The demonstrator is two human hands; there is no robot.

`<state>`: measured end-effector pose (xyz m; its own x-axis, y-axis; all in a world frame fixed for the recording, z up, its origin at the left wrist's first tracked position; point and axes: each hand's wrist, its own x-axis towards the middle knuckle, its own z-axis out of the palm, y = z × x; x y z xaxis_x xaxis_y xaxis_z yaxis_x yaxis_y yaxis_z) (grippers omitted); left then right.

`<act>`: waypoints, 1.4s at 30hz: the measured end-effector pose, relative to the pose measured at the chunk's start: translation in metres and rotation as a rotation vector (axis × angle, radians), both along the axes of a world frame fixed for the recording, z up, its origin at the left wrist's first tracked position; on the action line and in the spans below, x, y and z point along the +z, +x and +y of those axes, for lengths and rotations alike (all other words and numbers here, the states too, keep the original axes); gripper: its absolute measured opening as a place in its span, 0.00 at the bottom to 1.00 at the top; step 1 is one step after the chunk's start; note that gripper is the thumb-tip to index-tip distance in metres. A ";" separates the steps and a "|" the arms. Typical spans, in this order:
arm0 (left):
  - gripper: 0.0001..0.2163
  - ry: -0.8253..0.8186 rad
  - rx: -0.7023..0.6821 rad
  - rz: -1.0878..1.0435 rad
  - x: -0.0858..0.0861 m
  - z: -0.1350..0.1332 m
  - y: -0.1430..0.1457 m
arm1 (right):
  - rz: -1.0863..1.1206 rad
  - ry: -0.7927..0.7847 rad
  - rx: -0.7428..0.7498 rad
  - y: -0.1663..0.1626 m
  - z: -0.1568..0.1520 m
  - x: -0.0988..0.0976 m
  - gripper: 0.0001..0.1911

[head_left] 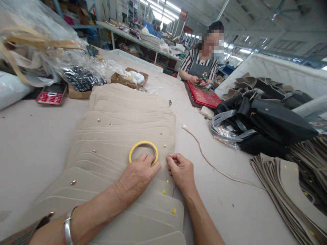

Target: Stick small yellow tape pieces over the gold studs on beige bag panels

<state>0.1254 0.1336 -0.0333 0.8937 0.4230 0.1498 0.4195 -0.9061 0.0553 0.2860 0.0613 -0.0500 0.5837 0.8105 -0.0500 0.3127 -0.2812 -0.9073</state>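
Note:
My left hand (136, 177) rests on a yellow tape roll (143, 145), its fingers curled over the roll's near edge. The roll lies flat on a long fanned row of beige leather panels (122, 126) with small brass studs. My right hand (180, 170) sits just right of the roll, fingers pinched together at the right edge of one panel, close to a stud; what it pinches is too small to name. A silver bangle is on my left wrist.
A thin cord (204, 154) trails across the table at right. Black bags (265, 122) and stacked beige pieces (286, 190) lie at far right. A red phone (52, 93), plastic bags and a cardboard box (129, 78) are at back left. Another person (201, 64) works over a red mat (204, 97).

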 end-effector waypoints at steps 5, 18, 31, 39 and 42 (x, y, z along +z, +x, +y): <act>0.05 -0.001 0.013 0.013 -0.002 0.000 0.000 | 0.009 -0.016 -0.094 0.008 0.000 -0.003 0.14; 0.06 -0.008 0.010 -0.107 0.000 0.004 -0.006 | -0.147 0.010 -0.008 0.001 -0.005 -0.001 0.11; 0.06 0.115 0.103 -0.124 0.004 0.030 -0.009 | -0.568 0.126 0.237 0.014 -0.003 0.002 0.22; 0.08 -0.025 -0.160 -0.108 0.015 0.022 -0.032 | -0.523 0.128 0.215 0.011 -0.012 0.006 0.20; 0.09 -0.123 -0.193 -0.282 0.019 0.020 -0.037 | -0.335 0.200 0.177 0.002 -0.015 0.017 0.14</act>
